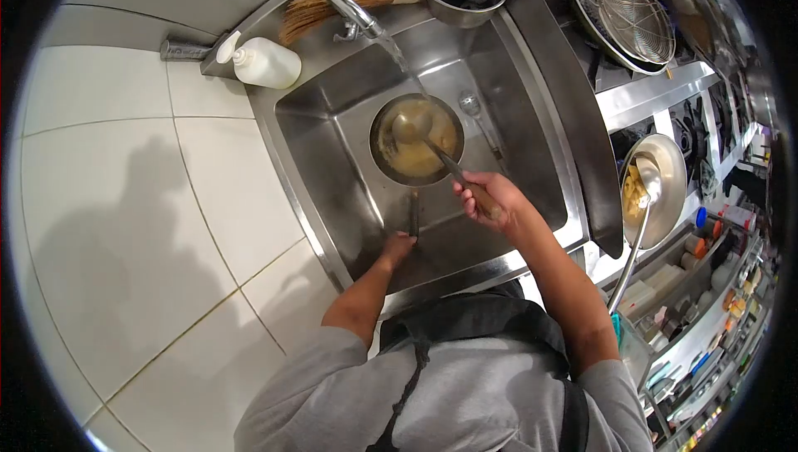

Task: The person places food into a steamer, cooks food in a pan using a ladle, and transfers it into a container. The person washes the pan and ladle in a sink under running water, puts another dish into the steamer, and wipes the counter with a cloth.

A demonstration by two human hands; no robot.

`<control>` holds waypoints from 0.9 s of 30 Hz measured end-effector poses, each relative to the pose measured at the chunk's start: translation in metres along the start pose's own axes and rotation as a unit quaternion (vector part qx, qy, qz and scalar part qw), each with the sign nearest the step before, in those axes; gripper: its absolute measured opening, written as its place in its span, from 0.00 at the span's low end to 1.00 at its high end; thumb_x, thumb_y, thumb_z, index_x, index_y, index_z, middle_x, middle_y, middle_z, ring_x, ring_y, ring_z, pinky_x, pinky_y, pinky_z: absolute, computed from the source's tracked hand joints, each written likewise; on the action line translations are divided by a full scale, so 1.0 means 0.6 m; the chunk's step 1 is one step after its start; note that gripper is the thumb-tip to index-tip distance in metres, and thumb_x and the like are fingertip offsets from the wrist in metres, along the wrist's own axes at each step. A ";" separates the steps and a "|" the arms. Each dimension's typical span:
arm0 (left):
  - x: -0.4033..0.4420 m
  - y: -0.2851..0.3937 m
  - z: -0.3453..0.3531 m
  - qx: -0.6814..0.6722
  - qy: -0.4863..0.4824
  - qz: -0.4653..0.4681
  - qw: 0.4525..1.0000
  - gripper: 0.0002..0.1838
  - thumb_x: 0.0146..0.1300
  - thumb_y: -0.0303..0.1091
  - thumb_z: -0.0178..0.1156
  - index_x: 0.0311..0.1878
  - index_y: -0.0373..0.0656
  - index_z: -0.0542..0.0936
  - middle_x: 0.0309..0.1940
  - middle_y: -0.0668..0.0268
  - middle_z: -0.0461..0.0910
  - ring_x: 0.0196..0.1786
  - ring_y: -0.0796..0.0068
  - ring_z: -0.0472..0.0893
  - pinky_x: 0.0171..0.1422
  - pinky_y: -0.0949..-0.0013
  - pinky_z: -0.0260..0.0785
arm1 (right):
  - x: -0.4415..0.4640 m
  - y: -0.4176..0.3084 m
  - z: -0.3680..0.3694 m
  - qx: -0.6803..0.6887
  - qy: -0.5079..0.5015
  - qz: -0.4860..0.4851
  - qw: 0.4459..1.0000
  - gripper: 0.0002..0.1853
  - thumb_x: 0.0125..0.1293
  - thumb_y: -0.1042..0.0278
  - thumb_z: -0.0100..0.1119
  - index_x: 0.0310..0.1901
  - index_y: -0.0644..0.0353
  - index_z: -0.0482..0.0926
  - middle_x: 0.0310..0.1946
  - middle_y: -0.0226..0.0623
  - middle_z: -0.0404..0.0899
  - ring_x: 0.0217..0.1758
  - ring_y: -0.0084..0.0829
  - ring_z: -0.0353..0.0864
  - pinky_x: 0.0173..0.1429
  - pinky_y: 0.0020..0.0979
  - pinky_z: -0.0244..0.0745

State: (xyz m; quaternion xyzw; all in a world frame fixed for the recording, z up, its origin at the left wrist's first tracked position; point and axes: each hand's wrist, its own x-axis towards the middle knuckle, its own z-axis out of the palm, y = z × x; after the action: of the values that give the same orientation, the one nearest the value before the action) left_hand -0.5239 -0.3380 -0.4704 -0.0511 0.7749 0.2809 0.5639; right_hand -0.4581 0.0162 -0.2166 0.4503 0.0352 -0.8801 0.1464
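Observation:
A dark round pan (376,153) sits in the metal sink (316,128), with cloudy yellowish liquid in it. My left hand (398,248) is closed around the end of its handle. Wrapped round the wooden handle of a ladle (411,125) are the fingers of my right hand (489,199); the ladle's bowl is in the pan, over the liquid. Water runs from the faucet (353,12) into the pan. Another metal ladle or spoon (482,124) lies on the sink floor, right of the pan.
Behind the sink stand a white pump bottle (270,64), a straw brush (320,12) and a metal pot (449,12) holding a grey block. To the right, a stove carries a wok with a wire strainer (636,20) and a pan (665,161) with yellow food and a long ladle.

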 end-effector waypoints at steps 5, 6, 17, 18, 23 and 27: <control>0.029 0.039 0.000 0.042 -0.025 0.037 0.998 0.37 0.60 0.48 0.74 0.67 0.35 0.76 0.57 0.49 0.83 0.61 0.57 0.82 0.65 0.60 0.74 | -0.020 0.007 0.009 0.026 -0.035 -0.024 0.999 0.09 0.80 0.65 0.53 0.52 0.60 0.75 0.31 0.27 0.77 0.26 0.18 0.75 0.28 0.23 0.76; 0.002 0.062 0.002 0.017 -0.006 0.040 0.999 0.40 0.61 0.48 0.74 0.70 0.35 0.74 0.60 0.50 0.82 0.63 0.55 0.82 0.67 0.59 0.73 | -0.036 0.017 0.017 0.017 -0.021 -0.041 0.999 0.07 0.79 0.65 0.54 0.50 0.59 0.76 0.30 0.25 0.77 0.25 0.18 0.74 0.27 0.23 0.75; -0.033 0.179 0.044 0.102 0.045 0.055 0.992 0.30 0.68 0.47 0.67 0.66 0.39 0.79 0.60 0.45 0.83 0.64 0.45 0.81 0.68 0.51 0.72 | -0.112 0.020 0.023 0.091 -0.036 -0.051 0.994 0.14 0.80 0.67 0.53 0.60 0.63 0.74 0.34 0.30 0.78 0.26 0.20 0.73 0.28 0.24 0.73; -0.043 0.208 0.032 0.074 0.001 0.033 0.997 0.30 0.67 0.47 0.67 0.67 0.41 0.78 0.61 0.44 0.82 0.67 0.46 0.80 0.70 0.51 0.72 | -0.111 0.021 0.025 0.098 -0.043 -0.055 0.993 0.15 0.79 0.67 0.52 0.62 0.64 0.74 0.35 0.31 0.78 0.26 0.20 0.73 0.28 0.23 0.73; 0.048 0.189 0.048 0.132 0.203 0.161 0.957 0.27 0.65 0.48 0.69 0.61 0.39 0.82 0.56 0.48 0.86 0.61 0.44 0.83 0.67 0.50 0.74 | -0.116 0.021 0.040 0.128 -0.078 -0.053 0.987 0.13 0.80 0.67 0.53 0.61 0.62 0.73 0.34 0.29 0.77 0.26 0.18 0.73 0.28 0.23 0.73; 0.069 0.173 0.021 0.133 0.227 0.171 0.950 0.27 0.63 0.50 0.72 0.57 0.39 0.85 0.56 0.50 0.86 0.59 0.44 0.83 0.66 0.50 0.75 | -0.109 0.037 0.014 0.094 -0.119 -0.056 0.987 0.17 0.76 0.67 0.57 0.61 0.65 0.73 0.35 0.36 0.81 0.30 0.23 0.80 0.30 0.28 0.77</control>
State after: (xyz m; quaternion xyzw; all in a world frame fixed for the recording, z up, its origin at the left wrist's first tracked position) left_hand -0.5690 -0.2349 -0.4711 0.0953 0.9098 0.2486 0.3185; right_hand -0.4225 0.0084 -0.1574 0.3513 -0.0399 -0.9336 0.0574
